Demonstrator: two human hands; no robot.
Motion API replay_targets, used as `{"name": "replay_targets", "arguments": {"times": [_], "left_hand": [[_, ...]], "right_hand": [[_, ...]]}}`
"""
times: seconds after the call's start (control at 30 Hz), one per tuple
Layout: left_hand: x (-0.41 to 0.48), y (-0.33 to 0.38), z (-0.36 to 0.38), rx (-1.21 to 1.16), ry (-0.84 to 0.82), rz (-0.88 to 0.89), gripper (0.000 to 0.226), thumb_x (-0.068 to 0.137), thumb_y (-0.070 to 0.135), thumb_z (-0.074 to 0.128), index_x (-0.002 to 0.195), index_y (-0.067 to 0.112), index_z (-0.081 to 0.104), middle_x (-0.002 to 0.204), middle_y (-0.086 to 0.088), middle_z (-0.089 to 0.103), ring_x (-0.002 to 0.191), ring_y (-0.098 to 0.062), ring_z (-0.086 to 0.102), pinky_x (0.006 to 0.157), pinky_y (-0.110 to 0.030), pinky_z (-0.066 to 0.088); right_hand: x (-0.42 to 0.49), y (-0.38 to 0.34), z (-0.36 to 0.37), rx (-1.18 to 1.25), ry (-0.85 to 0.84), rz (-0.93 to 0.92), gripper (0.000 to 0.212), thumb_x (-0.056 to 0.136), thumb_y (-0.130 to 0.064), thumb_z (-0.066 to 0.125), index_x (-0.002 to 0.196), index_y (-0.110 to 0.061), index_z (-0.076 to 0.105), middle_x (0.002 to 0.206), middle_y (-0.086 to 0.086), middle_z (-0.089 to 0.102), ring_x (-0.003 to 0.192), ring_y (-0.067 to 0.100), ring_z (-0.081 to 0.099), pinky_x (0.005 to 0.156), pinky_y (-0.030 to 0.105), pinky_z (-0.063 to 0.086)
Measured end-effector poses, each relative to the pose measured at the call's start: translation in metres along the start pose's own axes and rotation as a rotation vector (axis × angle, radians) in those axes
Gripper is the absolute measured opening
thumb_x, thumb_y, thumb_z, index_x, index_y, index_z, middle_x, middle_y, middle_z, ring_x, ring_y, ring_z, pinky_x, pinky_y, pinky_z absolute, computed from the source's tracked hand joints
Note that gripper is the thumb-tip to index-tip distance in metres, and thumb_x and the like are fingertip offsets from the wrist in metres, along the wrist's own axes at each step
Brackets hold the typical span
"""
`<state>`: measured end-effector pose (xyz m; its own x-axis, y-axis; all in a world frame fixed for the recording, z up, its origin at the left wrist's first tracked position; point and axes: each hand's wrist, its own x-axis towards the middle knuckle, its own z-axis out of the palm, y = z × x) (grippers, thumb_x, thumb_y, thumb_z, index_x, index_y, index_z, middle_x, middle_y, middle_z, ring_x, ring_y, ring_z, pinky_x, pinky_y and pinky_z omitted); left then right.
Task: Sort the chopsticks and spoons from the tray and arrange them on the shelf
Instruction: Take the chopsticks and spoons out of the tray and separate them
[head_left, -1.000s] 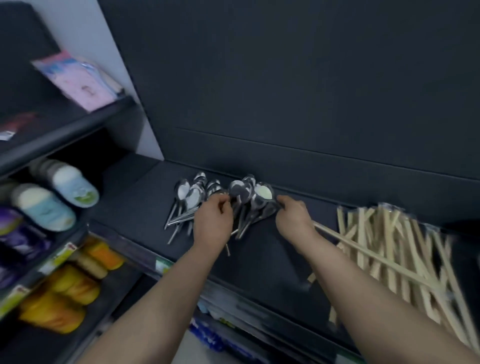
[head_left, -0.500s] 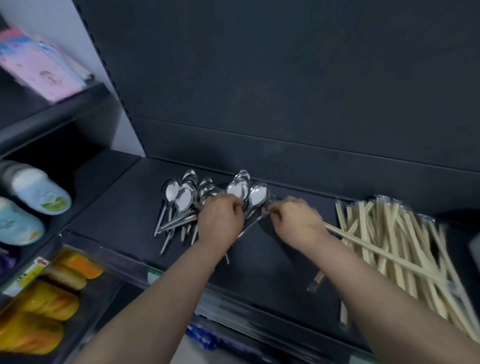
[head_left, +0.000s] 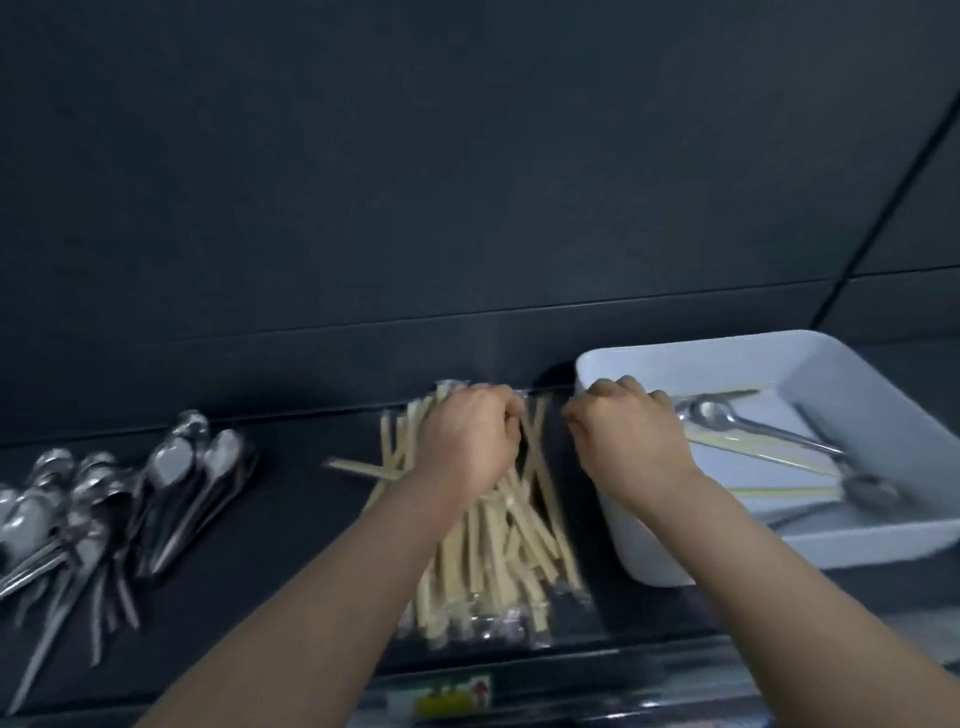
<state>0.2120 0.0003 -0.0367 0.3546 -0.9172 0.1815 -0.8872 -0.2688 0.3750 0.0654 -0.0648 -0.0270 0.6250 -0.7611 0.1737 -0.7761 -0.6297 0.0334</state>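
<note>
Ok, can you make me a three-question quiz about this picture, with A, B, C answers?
1. On which side of the chopstick pile is the tray? A: left. B: right. C: on top of it.
2. What colour is the tray? A: red. B: green. C: white.
3. What is the tray like? A: it has spoons and chopsticks inside. B: it is empty. C: it is upside down.

Answers: B, because the tray stands on the shelf to the right of the pile. C, because its walls and rim are white. A, because spoons and chopsticks lie on its bottom.
</note>
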Motion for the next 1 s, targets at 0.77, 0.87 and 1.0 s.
{"name": "replay_targets", "arguments": {"times": [0.77, 0.87, 1.0], "left_hand": [[0.038, 0.207, 0.126, 0.122, -0.640, 0.106, 0.011, 0.076, 0.021, 0.071, 0.087, 0.020, 0.073, 0.094, 0.006, 0.071, 0.090, -0.018, 0.063, 0.077, -0.030, 0.052], [0.044, 0.206, 0.124, 0.213, -0.623, 0.153, 0.017, 0.079, 0.012, 0.065, 0.092, 0.021, 0.070, 0.100, 0.004, 0.068, 0.094, -0.020, 0.061, 0.072, -0.028, 0.047], [0.052, 0.201, 0.117, 0.290, -0.605, 0.122, 0.016, 0.087, 0.014, 0.058, 0.100, 0.017, 0.068, 0.105, -0.001, 0.066, 0.098, -0.025, 0.062, 0.080, -0.033, 0.051]], "right_hand": [[-0.007, 0.255, 0.039, 0.160, -0.363, 0.170, 0.034, 0.085, -0.016, 0.048, 0.110, -0.033, 0.064, 0.115, -0.003, 0.063, 0.105, 0.023, 0.059, 0.079, 0.028, 0.046], [0.002, 0.258, 0.038, 0.151, -0.395, 0.127, 0.031, 0.089, -0.016, 0.048, 0.116, -0.023, 0.060, 0.120, 0.001, 0.060, 0.110, 0.025, 0.057, 0.088, 0.032, 0.049], [0.013, 0.254, 0.039, 0.092, -0.473, 0.123, 0.032, 0.090, -0.015, 0.051, 0.121, -0.013, 0.057, 0.126, 0.008, 0.057, 0.116, 0.028, 0.056, 0.092, 0.033, 0.048]]}}
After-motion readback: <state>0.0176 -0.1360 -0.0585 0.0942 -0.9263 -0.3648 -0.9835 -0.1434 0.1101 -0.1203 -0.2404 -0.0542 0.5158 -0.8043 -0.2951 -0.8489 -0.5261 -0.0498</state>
